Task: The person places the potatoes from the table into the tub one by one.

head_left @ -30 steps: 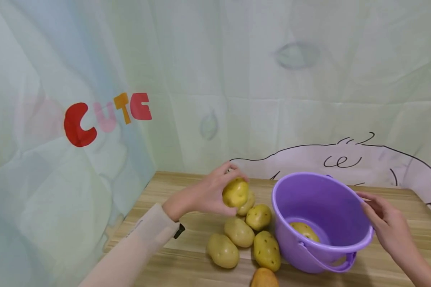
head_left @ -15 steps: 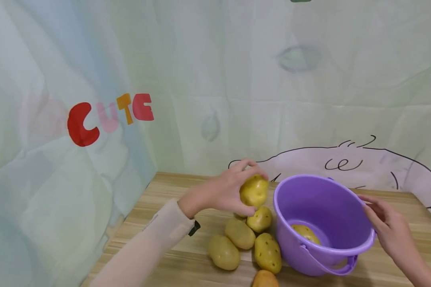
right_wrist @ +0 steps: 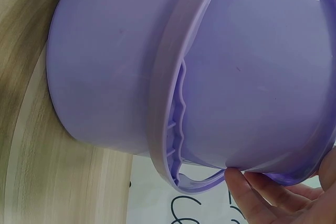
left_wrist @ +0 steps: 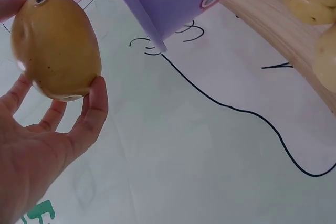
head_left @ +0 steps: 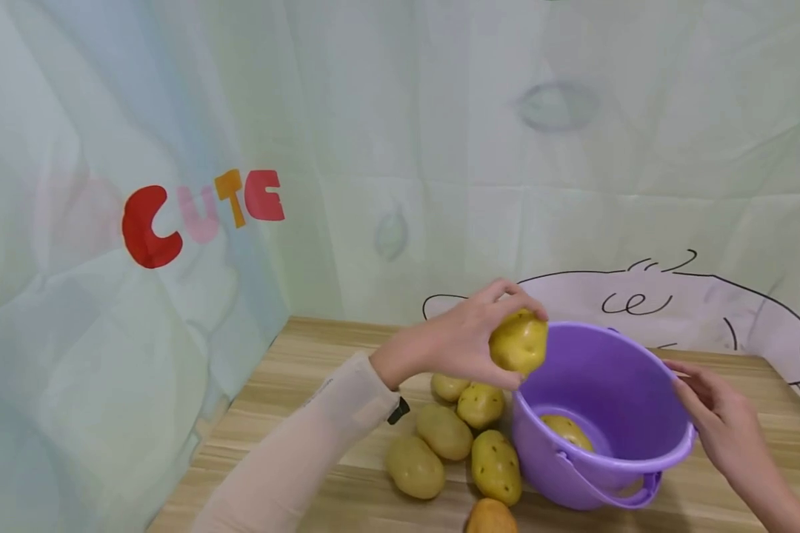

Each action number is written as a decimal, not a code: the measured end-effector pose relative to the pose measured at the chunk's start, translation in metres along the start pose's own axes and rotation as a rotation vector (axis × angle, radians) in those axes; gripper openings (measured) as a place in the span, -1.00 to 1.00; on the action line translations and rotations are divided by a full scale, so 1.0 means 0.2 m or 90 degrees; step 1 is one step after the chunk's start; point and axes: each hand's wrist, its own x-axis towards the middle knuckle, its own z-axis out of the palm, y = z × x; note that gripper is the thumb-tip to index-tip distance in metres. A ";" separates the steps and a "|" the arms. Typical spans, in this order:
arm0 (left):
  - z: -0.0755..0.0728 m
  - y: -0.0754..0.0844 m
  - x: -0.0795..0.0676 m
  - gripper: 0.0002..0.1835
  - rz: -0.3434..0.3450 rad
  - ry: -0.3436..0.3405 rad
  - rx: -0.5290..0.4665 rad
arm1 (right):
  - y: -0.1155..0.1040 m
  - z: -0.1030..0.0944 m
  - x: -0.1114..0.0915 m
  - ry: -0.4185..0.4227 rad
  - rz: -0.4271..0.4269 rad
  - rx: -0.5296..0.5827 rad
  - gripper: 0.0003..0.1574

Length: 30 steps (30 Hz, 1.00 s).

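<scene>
The curled fingers [left_wrist: 96, 106] of the left hand [head_left: 470, 340] are parted around a glossy yellow, rounded potato [head_left: 520, 344], which is gripped between them and the thumb. The potato is held raised at the left side of a purple, round plastic bucket [head_left: 547, 470]; the rim is overlapped by it in the head view, while a gap between the two is seen in the left wrist view. The bucket's outer side is touched near the rim by the right hand [head_left: 727, 422], whose fingers are extended with nothing enclosed. Inside the bucket, another yellow potato [head_left: 565, 431] is seen on the bottom. The purple handle [right_wrist: 163, 93] is lowered against the wall. On the wood-grained table [head_left: 343, 342], five yellowish oval potatoes [head_left: 496, 466] are clustered beside the bucket; a rounded orange object [head_left: 492, 518] is cut off by the lower frame edge. Behind, a pale green printed cloth [head_left: 373, 133] is hung.
</scene>
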 end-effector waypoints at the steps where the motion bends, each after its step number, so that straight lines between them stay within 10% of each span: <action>1: 0.01 0.00 0.01 -0.31 0.000 -0.003 -0.004 | 0.00 0.00 0.00 0.001 -0.001 -0.002 -0.61; 30: 0.16 0.04 0.14 -0.26 -0.027 -0.109 0.043 | 0.00 0.01 0.00 0.004 -0.003 -0.003 -0.61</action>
